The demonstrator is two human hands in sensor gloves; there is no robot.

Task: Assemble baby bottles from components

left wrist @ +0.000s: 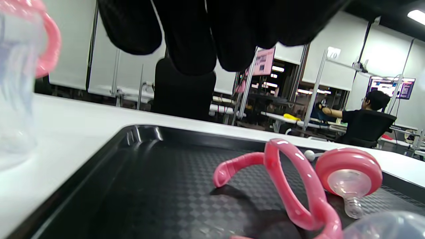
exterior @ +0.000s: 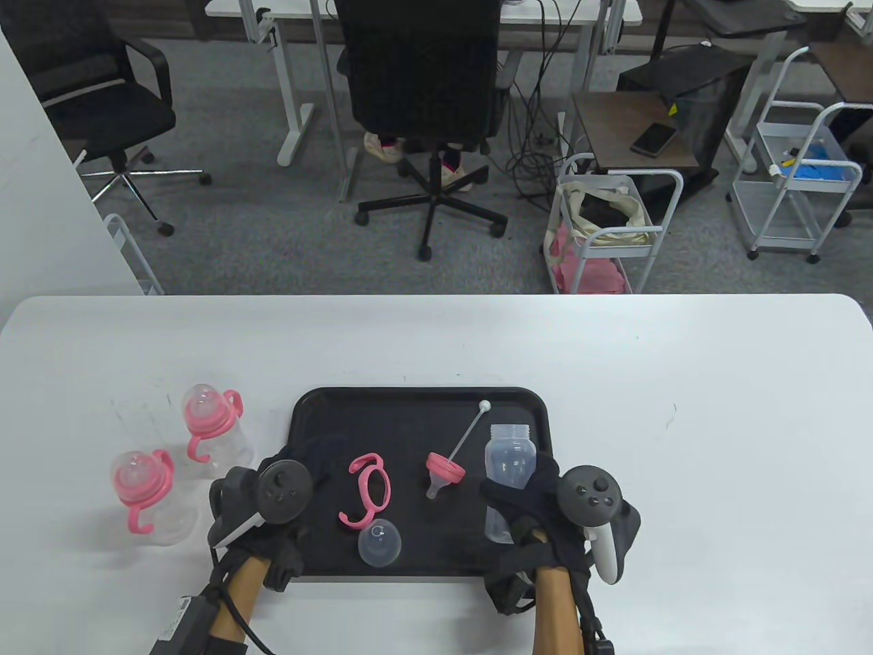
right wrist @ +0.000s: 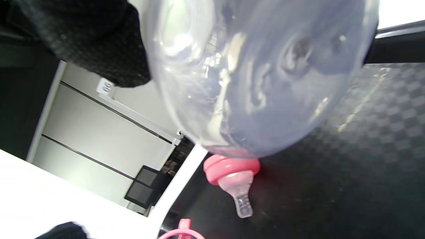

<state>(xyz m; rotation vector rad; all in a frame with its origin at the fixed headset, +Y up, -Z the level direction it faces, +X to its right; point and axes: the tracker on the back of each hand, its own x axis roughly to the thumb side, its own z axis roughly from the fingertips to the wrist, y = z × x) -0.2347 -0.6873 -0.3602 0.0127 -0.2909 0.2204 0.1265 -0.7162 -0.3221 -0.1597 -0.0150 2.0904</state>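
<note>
A clear bottle body [exterior: 506, 460] stands over the right side of the black tray [exterior: 409, 393]. My right hand [exterior: 528, 501] grips its lower part; the bottle fills the right wrist view [right wrist: 259, 76], with a gloved finger [right wrist: 96, 43] beside it. On the tray lie a pink handle ring [exterior: 368, 486], a pink collar with nipple and straw [exterior: 443, 471] and a clear dome cap [exterior: 379, 542]. My left hand [exterior: 303, 464] hovers over the tray's left edge, holding nothing; its fingers [left wrist: 192, 39] hang above the handle ring [left wrist: 292, 186] and nipple [left wrist: 348, 176].
Two assembled bottles with pink handles and caps stand on the white table left of the tray, one farther back [exterior: 208, 426] and one nearer [exterior: 143, 491]. The nearer one shows blurred at the left of the left wrist view [left wrist: 20, 83].
</note>
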